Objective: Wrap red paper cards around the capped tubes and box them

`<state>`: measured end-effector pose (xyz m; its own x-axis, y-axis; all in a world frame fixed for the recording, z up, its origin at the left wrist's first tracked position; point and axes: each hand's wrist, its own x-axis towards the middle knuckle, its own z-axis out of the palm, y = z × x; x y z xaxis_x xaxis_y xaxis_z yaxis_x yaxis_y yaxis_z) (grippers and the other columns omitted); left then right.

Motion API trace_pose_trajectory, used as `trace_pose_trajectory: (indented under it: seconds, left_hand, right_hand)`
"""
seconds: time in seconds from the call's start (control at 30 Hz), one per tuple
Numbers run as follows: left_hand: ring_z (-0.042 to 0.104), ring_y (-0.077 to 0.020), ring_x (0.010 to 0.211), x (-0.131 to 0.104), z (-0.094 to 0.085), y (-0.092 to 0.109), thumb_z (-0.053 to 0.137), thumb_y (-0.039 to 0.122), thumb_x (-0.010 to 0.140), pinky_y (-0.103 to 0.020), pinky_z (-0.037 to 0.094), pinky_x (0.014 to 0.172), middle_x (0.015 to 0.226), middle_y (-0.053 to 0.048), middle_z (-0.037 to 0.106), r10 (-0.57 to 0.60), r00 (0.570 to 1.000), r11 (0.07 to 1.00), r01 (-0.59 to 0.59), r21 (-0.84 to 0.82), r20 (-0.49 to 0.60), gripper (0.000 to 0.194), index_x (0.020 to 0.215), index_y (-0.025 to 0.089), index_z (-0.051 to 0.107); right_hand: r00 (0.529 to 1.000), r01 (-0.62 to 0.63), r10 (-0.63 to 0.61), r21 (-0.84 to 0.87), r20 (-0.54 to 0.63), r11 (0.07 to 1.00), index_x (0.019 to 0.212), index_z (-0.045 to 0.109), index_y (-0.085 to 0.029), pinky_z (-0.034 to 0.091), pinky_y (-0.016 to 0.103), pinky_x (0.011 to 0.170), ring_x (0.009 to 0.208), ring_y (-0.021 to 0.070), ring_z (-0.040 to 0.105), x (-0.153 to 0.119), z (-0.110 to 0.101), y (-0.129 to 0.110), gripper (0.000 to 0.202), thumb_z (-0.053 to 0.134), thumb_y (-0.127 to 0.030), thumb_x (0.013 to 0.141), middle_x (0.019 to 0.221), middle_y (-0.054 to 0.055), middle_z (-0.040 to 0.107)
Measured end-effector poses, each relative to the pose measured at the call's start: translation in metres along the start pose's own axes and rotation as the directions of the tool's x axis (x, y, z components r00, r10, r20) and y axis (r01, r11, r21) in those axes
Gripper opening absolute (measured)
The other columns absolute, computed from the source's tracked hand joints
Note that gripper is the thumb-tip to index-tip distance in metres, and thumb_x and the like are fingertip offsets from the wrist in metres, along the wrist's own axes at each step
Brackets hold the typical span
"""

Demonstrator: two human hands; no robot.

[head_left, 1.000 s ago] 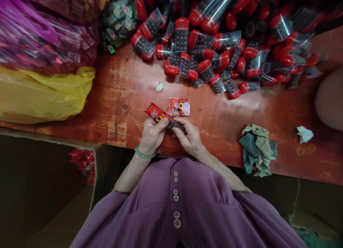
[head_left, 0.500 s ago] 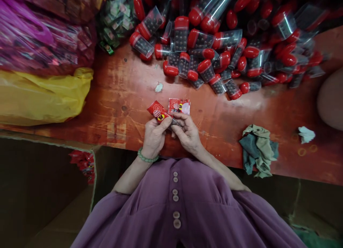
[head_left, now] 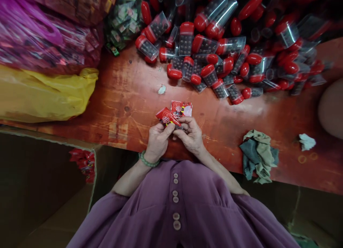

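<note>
Red printed wrapper [head_left: 166, 117], likely thin, light and crinkly, is pinched at its edges between left hand [head_left: 158, 140] and right hand [head_left: 190, 135] above the table [head_left: 128, 98].

Between the left hand [head_left: 158, 140] and right hand [head_left: 190, 135], a small red printed paper wrapper [head_left: 166, 117] shows only its upper end; whatever it encloses is buried under the fingers. A second red printed card [head_left: 182, 108] lies partly behind them, its lettering too small to read. The heap of clear plastic capsules with red caps [head_left: 214, 44] runs off the top edge and blurs toward the right. A pale rounded shape [head_left: 331, 112] at the right edge is cut off and cannot be identified.
</note>
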<state>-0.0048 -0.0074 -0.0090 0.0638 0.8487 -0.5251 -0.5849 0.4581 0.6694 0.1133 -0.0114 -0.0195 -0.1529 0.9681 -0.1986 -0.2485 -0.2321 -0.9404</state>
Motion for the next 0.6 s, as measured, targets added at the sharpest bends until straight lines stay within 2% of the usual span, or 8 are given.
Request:
trace_pose_trajectory:
  seconds: [0.27,0.47,0.53,0.6]
  left_hand:
    - [0.057,-0.0093,0.054,-0.009,-0.001,-0.002,0.086,0.048,0.064,-0.023,0.049,0.056,0.065,-0.001,0.070,-0.035,0.999,0.998,0.034,0.053,0.003,0.036,0.071,0.014,0.074]
    - [0.057,-0.0101,0.052,-0.013,0.000,-0.005,0.083,0.051,0.066,-0.025,0.050,0.055,0.061,-0.001,0.068,-0.021,0.999,0.998,0.019,0.066,0.033,0.038,0.068,0.014,0.073]
    - [0.062,-0.0125,0.058,-0.016,-0.004,-0.001,0.082,0.049,0.068,-0.026,0.054,0.061,0.066,-0.002,0.071,0.001,0.999,0.994,-0.005,0.108,0.035,0.036,0.073,0.014,0.075]
    - [0.070,-0.0170,0.072,-0.026,-0.015,0.010,0.081,0.044,0.072,-0.030,0.057,0.074,0.077,-0.004,0.076,0.055,0.998,0.976,-0.058,0.208,0.020,0.031,0.084,0.016,0.078]
  right_hand:
    - [0.992,-0.122,0.123,0.034,-0.009,0.992,0.082,0.043,-0.025,0.050,0.017,0.041,0.041,0.0062,0.055,0.001,-0.006,0.001,0.050,0.086,-0.045,0.068,0.059,-0.011,0.063]
    - [0.993,-0.120,0.119,0.051,0.015,0.992,0.073,0.039,-0.024,0.043,0.017,0.035,0.040,0.0047,0.049,0.004,-0.006,0.003,0.056,0.089,-0.048,0.062,0.064,-0.010,0.059]
    - [0.994,-0.095,0.093,0.021,0.059,0.995,0.072,0.040,-0.024,0.044,0.018,0.038,0.043,0.0048,0.049,0.003,-0.002,0.003,0.056,0.088,-0.050,0.062,0.066,-0.010,0.058]
    - [0.988,-0.047,0.057,-0.072,0.144,0.996,0.073,0.044,-0.023,0.046,0.019,0.045,0.049,0.0061,0.051,0.000,0.000,0.001,0.053,0.087,-0.053,0.064,0.066,-0.008,0.058]
